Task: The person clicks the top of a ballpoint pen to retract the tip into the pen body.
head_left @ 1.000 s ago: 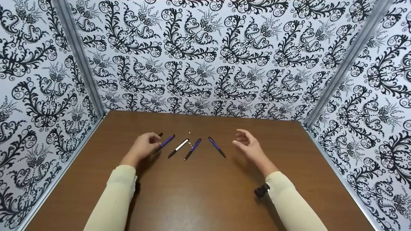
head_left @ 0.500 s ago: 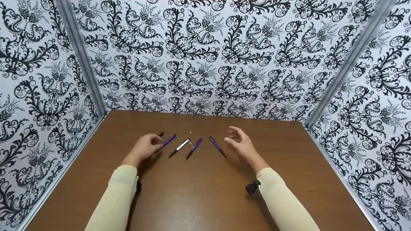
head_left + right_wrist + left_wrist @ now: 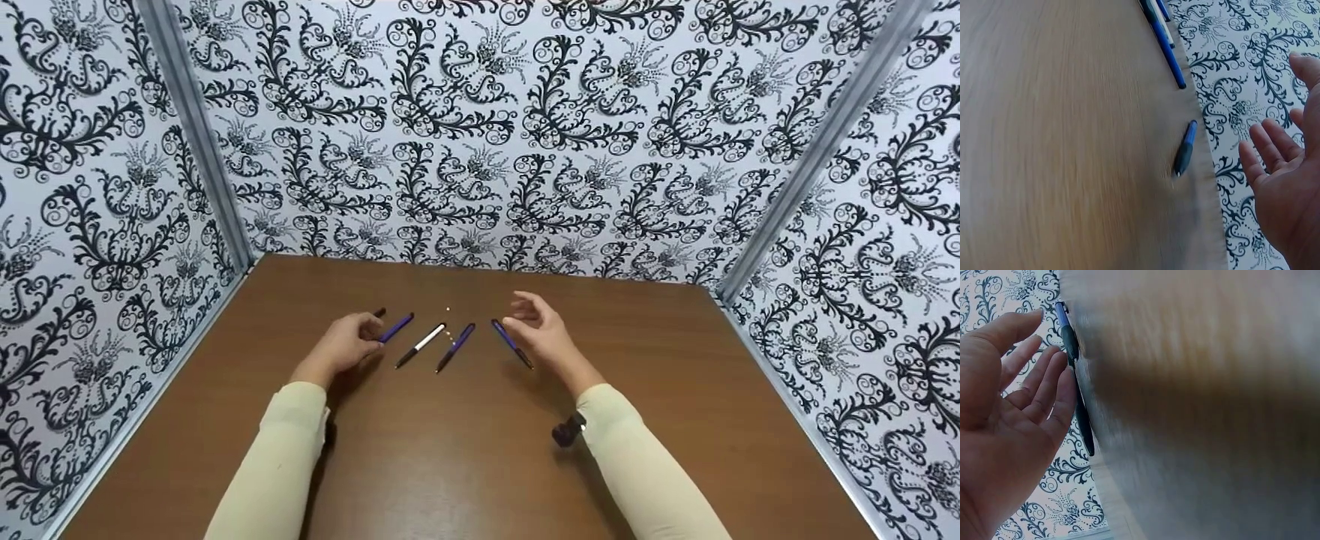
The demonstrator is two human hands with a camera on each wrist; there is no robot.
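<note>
My left hand (image 3: 349, 343) hovers with fingers loosely bent at the left end of a row of pens. By its fingertips are a blue pen (image 3: 397, 328) with a black grip and a black pen (image 3: 1085, 424), mostly hidden by the hand in the head view. In the left wrist view nothing sits between thumb and fingers. My right hand (image 3: 541, 334), fingers apart and holding nothing, is just right of another blue pen (image 3: 508, 337), which lies slanted the other way. Between the hands lie a white pen (image 3: 426, 340) and a third blue pen (image 3: 459, 342).
All the pens lie on a brown wooden table (image 3: 450, 450). Patterned black-and-white walls (image 3: 480, 150) with grey corner posts (image 3: 199, 127) enclose its back and sides. Small bright spots of light show near the middle pens.
My right hand has moved left, coming close to the rightmost blue pen. The left hand has shifted slightly right with the view. The pens lie as before.
</note>
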